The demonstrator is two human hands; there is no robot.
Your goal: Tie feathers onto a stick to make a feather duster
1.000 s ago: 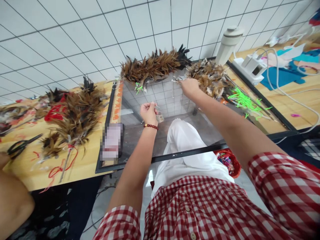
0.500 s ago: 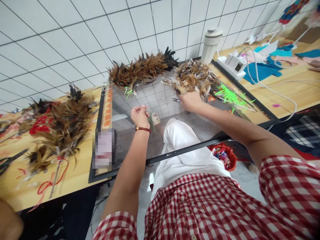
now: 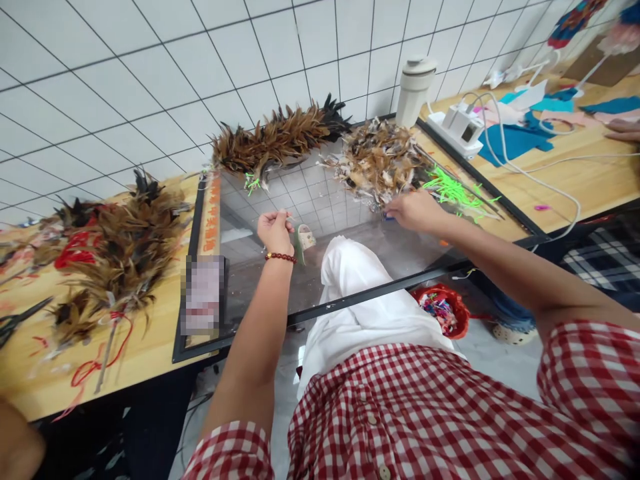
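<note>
My left hand [image 3: 276, 231], with a beaded bracelet, is closed in a pinch above the dark glass panel [image 3: 250, 273]; something thin and pale shows at its fingertips, too small to name. My right hand [image 3: 411, 212] is closed at the near edge of a loose pile of brown feathers [image 3: 383, 160]. A small dark blue thing shows at its fingertips, too small to make out. Bright green strips [image 3: 453, 190] lie just right of that pile. Behind the panel's middle stretches a long brown feather bundle [image 3: 277, 139] with a black tip.
A white bottle [image 3: 415, 93] and a power strip [image 3: 457, 130] with cables stand at the back right. To the left lie a phone [image 3: 204, 297], a feather piece on a stick [image 3: 135, 247] and scissors [image 3: 23, 319]. Another person's hand [image 3: 623, 130] is at the right edge.
My right hand has moved right and toward me, from over the feather pile to its near edge. A metallic tip seen at its fingers is no longer clear. My left hand keeps its pinch.
</note>
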